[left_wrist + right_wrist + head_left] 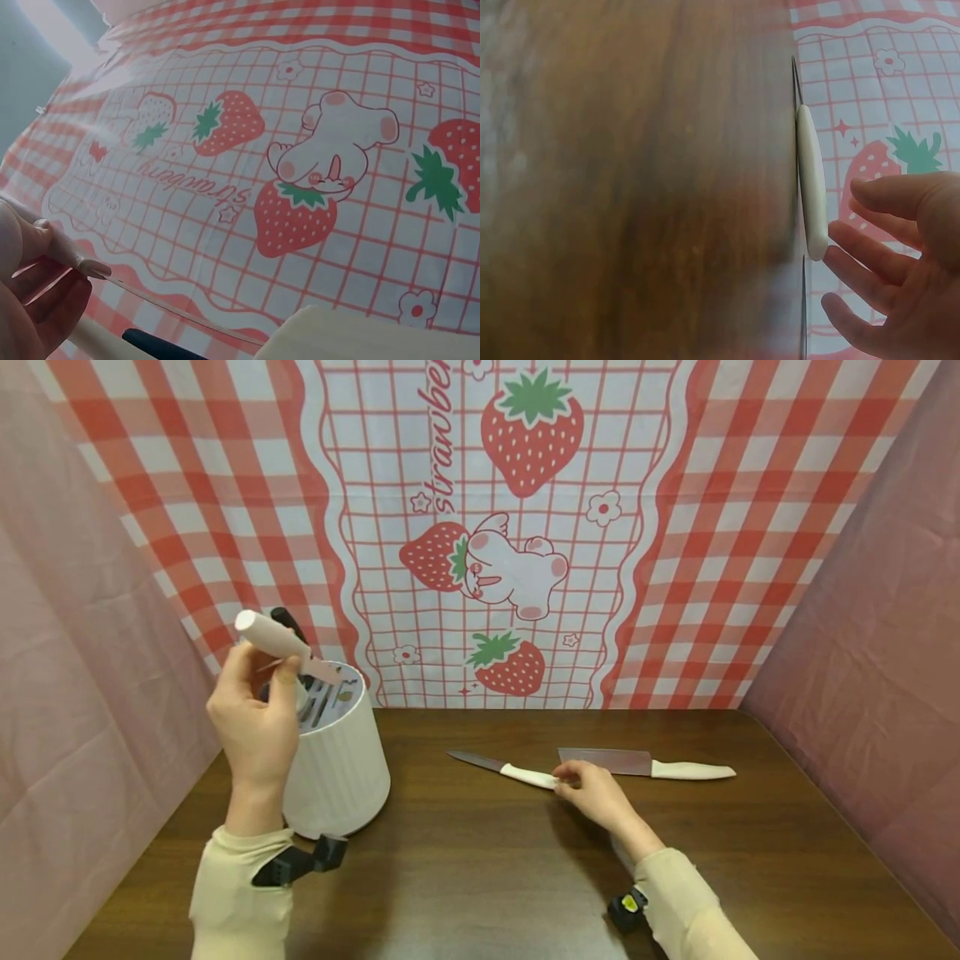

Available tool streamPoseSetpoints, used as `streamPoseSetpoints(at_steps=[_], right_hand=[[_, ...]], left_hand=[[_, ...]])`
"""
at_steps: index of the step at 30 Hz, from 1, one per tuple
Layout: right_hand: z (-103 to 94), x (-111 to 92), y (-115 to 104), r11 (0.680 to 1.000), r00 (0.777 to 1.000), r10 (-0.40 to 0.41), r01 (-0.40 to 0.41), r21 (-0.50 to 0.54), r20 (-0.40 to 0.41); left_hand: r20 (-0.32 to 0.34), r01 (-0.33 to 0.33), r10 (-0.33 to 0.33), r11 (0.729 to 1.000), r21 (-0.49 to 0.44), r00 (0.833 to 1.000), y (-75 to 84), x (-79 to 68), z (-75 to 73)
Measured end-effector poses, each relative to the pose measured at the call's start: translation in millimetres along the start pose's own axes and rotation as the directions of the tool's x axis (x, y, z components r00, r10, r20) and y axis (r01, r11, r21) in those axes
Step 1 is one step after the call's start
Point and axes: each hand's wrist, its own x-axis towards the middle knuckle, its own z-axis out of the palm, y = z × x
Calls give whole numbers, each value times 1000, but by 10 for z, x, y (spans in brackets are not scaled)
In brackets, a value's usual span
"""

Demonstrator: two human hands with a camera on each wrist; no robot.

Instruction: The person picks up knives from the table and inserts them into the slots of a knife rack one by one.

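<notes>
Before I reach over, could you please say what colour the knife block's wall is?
The knife block's wall is white, seen best in the head view.

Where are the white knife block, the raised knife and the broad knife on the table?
White knife block [339, 777]: head view, on its side wall.
Raised knife [273, 637]: head view, on its handle.
Broad knife [630, 763]: head view, on its blade.

Looks to me like a small curtained booth set up for filming; a strawberry-print cloth hangs at twelve o'clock; a plain curtain stands at nine, a second curtain at three; a black camera sits wrist-strapped over the wooden table; the knife holder at eight adds a kitchen touch.
</notes>
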Motion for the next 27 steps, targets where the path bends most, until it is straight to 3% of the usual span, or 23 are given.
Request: streamPoseSetpoints(at_steps=[14, 27], right_hand=[[5, 3, -25, 981, 1000, 4, -4, -193, 1], [32, 16, -3, 984, 1000, 18, -13, -178, 23]], left_hand=[[-29, -35, 38, 995, 94, 999, -82, 21, -12], [-25, -76, 79, 989, 124, 997, -132, 31, -15]])
